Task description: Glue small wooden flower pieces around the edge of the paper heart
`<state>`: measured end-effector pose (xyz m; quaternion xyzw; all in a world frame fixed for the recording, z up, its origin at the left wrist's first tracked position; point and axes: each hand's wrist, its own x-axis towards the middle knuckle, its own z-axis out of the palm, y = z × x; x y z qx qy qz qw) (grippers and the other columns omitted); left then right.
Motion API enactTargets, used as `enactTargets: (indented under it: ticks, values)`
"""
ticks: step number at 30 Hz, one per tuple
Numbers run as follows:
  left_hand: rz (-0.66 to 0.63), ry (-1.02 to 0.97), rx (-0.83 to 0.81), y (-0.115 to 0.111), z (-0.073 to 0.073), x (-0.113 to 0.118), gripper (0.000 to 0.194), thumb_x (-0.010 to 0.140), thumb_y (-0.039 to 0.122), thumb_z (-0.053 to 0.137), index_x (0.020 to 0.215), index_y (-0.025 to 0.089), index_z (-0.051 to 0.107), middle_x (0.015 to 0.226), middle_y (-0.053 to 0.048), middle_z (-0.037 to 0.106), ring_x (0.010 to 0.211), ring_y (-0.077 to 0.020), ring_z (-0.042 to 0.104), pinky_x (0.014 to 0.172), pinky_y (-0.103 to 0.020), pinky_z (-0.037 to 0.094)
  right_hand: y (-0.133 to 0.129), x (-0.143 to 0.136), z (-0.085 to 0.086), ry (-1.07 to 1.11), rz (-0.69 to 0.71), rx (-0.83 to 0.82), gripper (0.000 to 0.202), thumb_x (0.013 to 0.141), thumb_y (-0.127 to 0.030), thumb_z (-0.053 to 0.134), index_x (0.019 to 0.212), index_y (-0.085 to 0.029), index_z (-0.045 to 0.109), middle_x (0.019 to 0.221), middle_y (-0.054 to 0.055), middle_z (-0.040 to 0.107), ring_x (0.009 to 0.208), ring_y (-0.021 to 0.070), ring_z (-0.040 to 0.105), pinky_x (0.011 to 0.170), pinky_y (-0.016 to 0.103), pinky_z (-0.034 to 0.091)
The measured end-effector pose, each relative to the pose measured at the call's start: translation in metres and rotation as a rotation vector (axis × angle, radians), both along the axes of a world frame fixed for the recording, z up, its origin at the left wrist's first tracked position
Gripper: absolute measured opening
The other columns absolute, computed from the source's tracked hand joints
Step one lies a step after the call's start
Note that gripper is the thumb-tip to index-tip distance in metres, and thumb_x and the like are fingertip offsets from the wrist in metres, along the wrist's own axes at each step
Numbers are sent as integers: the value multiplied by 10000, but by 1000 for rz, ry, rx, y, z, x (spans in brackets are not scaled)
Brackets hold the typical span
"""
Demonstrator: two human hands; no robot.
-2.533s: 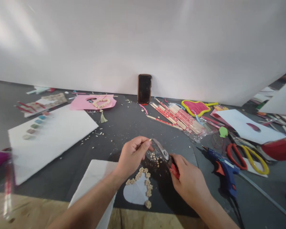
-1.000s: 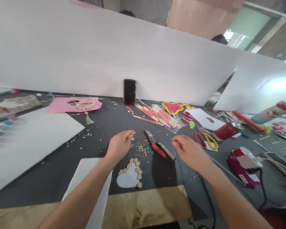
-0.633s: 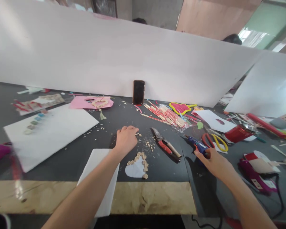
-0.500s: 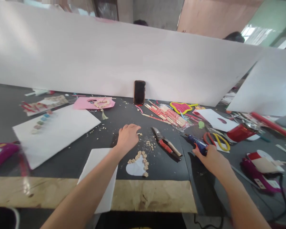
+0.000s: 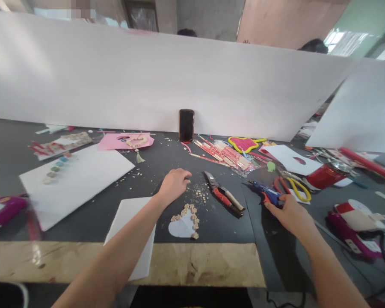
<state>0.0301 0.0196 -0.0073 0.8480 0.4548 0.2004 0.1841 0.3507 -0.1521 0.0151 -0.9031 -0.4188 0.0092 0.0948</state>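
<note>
My right hand (image 5: 291,213) is closed round the handle of a blue glue gun (image 5: 263,191) with an orange trigger, its nozzle towards the upper left. My left hand (image 5: 174,185) hovers just over the dark tabletop, fingers curled and fingertips together at a tiny beige piece that hardly shows. Below it lies a white paper heart (image 5: 181,226), with small beige pieces stuck along its upper and right edge. Loose beige bits (image 5: 201,196) are scattered beside my left fingertips. Red-handled pruning shears (image 5: 223,194) lie between my hands, blades towards the far side.
A phone (image 5: 186,125) leans on the white partition (image 5: 167,81). Bundled sticks (image 5: 227,155), yellow-handled scissors (image 5: 298,189) and a red can (image 5: 327,175) are to the right. A purple glue gun (image 5: 353,237) lies near right. White sheets (image 5: 83,175) lie left.
My right hand has drawn back slightly to the right along the glue gun's handle. The left hand has barely moved, its fingertips a little lower. The view has tilted slightly.
</note>
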Motion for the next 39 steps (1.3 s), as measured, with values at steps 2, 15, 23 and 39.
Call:
enactTargets:
  ticks: [2,15,23,39]
  values:
    - [-24,-20,4,-2,2,2,275,800,152,504,1008,184,681,1044,-83,681,1005,-260,589,924,-399,438,-2,-1,1,35,-3,-17,497,681,-575,545,973,-175,511,692,87,667,675,294,671,545,324,461]
    - [-28,-247,-90,-13,12,32,246,831,216,485,1005,226,659,1009,-18,699,840,-168,644,755,-278,495,-7,-7,0,125,21,34,476,710,-577,506,1026,-224,462,812,63,672,708,250,658,603,316,449]
    - [-31,-367,-193,-11,9,36,230,828,262,508,991,222,665,984,-24,710,827,-164,643,762,-289,489,-8,-8,-2,132,25,35,463,716,-573,497,1025,-232,447,808,50,667,686,246,652,578,310,433]
    - [-169,-960,-738,-9,31,42,285,824,286,540,1064,152,614,1007,-91,659,714,-110,589,736,-310,510,-8,-8,1,148,15,54,512,705,-607,490,1036,-216,475,819,55,673,676,223,647,600,312,460]
